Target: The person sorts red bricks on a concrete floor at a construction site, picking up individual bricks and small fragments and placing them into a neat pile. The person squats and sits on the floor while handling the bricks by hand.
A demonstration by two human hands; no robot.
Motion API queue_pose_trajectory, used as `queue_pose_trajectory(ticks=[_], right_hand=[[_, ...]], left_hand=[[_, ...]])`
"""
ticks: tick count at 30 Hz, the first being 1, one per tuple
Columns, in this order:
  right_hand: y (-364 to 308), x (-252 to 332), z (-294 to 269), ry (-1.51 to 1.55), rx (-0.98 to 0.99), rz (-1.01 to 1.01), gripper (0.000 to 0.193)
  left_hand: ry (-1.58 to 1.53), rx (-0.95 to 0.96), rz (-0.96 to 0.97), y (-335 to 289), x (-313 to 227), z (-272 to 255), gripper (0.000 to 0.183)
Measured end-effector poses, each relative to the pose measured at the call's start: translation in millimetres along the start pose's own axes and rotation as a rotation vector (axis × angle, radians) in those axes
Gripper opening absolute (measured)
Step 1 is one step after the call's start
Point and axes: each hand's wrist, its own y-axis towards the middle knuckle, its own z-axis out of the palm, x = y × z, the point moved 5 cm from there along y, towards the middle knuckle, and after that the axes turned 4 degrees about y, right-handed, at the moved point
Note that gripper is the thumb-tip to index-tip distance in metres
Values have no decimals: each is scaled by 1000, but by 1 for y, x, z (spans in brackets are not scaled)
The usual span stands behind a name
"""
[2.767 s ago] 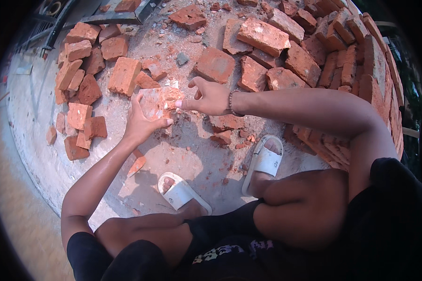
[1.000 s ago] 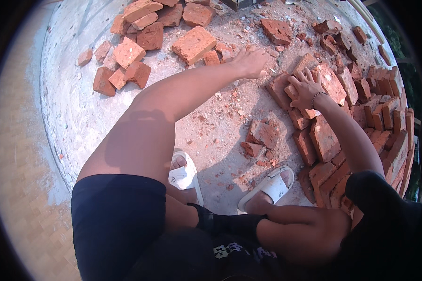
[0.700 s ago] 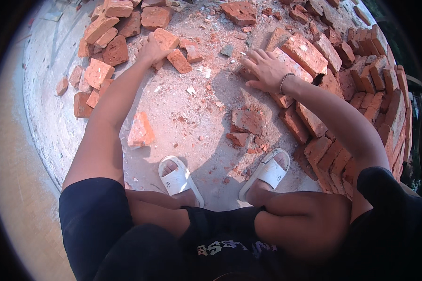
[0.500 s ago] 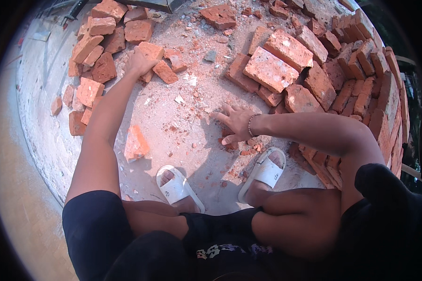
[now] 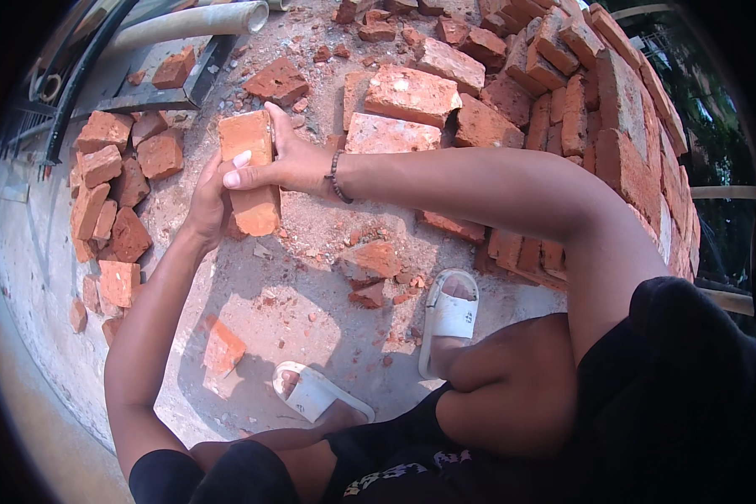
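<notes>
Both of my hands hold one long red brick upright above the dusty concrete floor. My left hand grips its left side from behind. My right hand wraps over its right side, thumb across the front face. A dark bead bracelet sits on my right wrist. I am squatting, with my feet in white sandals below the brick.
A big heap of red bricks rises at the right and far side. A smaller stack of brick pieces lies at the left. Broken bits and one fragment lie near my feet. A pale pipe and metal frame lie far left.
My hands were apart, the left at the small stack and the right on the floor rubble. Now both have come together around one brick lifted off the floor.
</notes>
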Motion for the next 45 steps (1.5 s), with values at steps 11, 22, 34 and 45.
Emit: queue_pose_trajectory(ticks=[11, 22, 34, 45], right_hand=[[10, 40, -237, -477, -711, 385, 112], [-49, 54, -407, -2013, -419, 810, 83], [-58, 11, -404, -1984, 221, 687, 39], [27, -11, -416, -1941, 97, 491, 44]], left_hand=[[763, -26, -320, 35, 21, -75, 69], [928, -73, -273, 27, 33, -135, 55], [1341, -120, -134, -20, 45, -205, 66], [1605, -745, -431, -177, 58, -357, 77]])
